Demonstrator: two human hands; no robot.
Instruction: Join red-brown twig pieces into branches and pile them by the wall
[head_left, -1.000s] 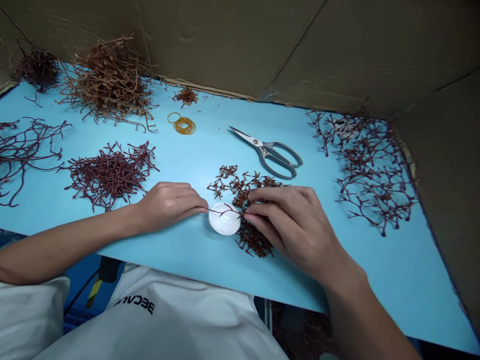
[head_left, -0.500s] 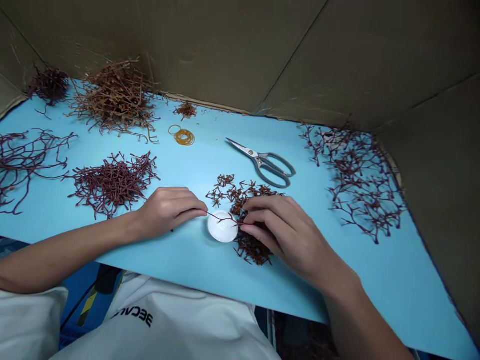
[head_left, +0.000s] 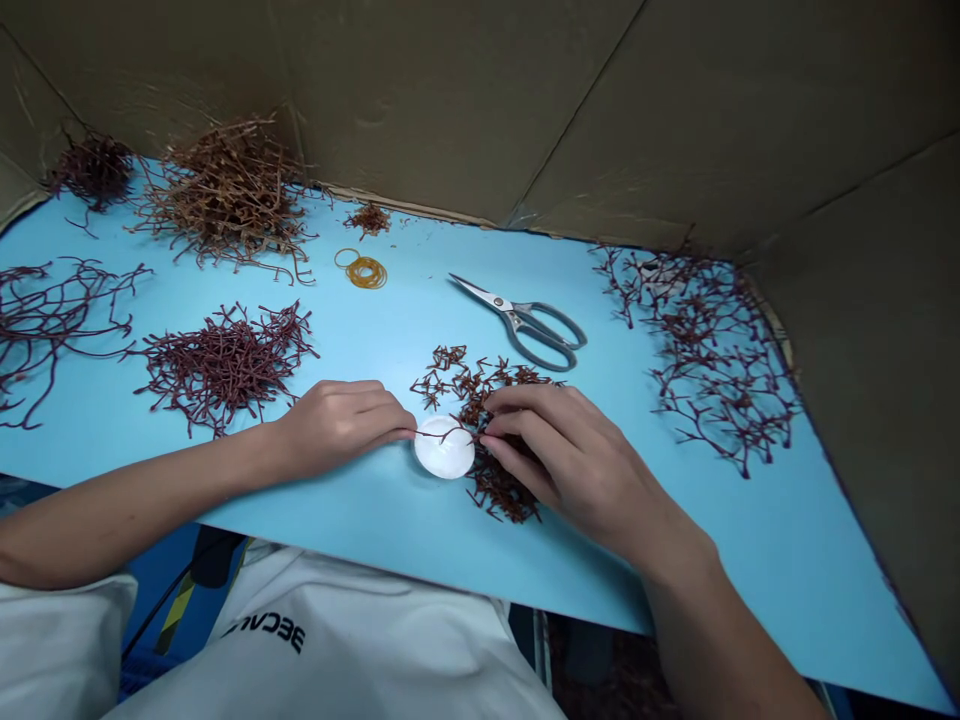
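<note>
Stretched over a small white bowl is a thin, dark reddish-brown forked stem. My left hand pinches its left end. At its right end, the thumb and fingers of my right hand are closed on it. Beneath and beside my right hand lies a heap of short brown forked pieces, partly hidden by that hand. The bowl stands on the light blue table between my two hands. What the bowl holds, if anything, I cannot make out.
Grey-handled scissors lie open behind the heap. Yellow rubber bands sit farther back. At left are piles of purplish stems and brown twigs; branched stems spread at right. Cardboard walls enclose the table.
The forked stem between my hands looks slightly straighter and more level over the bowl. Both hands keep their hold, nearly in the same place; the view has shifted a little.
</note>
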